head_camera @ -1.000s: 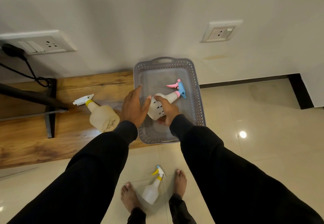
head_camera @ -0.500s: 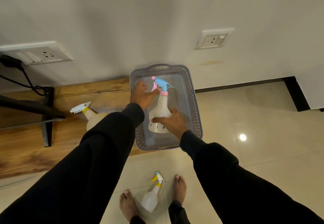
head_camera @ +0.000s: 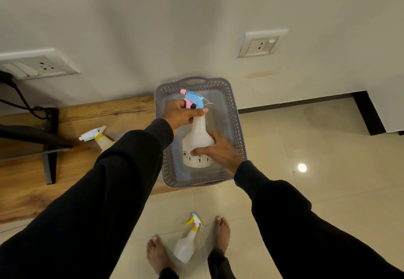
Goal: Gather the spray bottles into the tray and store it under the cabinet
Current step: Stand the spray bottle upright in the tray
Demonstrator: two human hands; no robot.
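Note:
A grey perforated tray point(head_camera: 231, 112) sits against the wall, partly on a wooden board. A white spray bottle with a blue and pink trigger point(head_camera: 197, 134) stands upright in it. My left hand point(head_camera: 181, 113) grips its neck just under the trigger. My right hand point(head_camera: 215, 150) is wrapped around its lower body. A second bottle with a white trigger and yellow collar point(head_camera: 96, 135) lies on the board, its body hidden by my left sleeve. A third bottle with a yellow trigger point(head_camera: 187, 242) lies on the floor between my feet.
The wooden board point(head_camera: 91, 112) runs left along the wall, with a black metal stand point(head_camera: 49, 160) on it. Wall sockets point(head_camera: 259, 46) sit above, one with a black cable point(head_camera: 24, 101). Beige floor tiles spread to the right.
The blue-and-pink bottle went from lying tilted in the tray to standing upright. My left hand moved up onto its neck, and my right hand stayed on its body.

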